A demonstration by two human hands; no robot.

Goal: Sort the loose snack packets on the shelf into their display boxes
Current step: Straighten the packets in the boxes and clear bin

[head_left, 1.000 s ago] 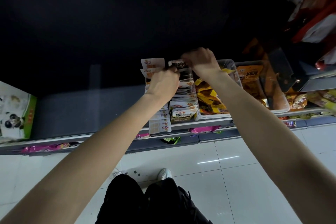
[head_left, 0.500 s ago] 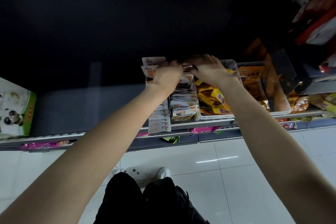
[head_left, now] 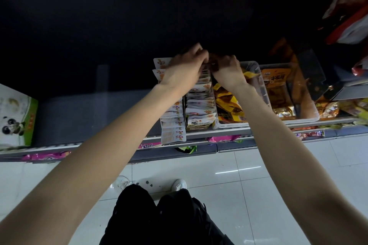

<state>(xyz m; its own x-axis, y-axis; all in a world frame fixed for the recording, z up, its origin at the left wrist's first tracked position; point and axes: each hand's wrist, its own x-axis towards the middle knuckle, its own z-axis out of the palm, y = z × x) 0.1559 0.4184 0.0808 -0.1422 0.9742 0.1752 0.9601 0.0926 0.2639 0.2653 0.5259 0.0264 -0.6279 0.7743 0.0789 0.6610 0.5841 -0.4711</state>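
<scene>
head view: packets mostly filed, hands busy at the back.
white packets (head_left: 200, 103) fill two rows on the shelf (head_left: 219, 132); left hand (head_left: 182, 69) and right hand (head_left: 226, 70) meet there, grips hidden; more probably remains.

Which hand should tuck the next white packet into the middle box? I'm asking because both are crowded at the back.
Probably the left hand: it sits over the white packets in the middle box. The right hand reaches across the clear bin of yellow packets.
</scene>
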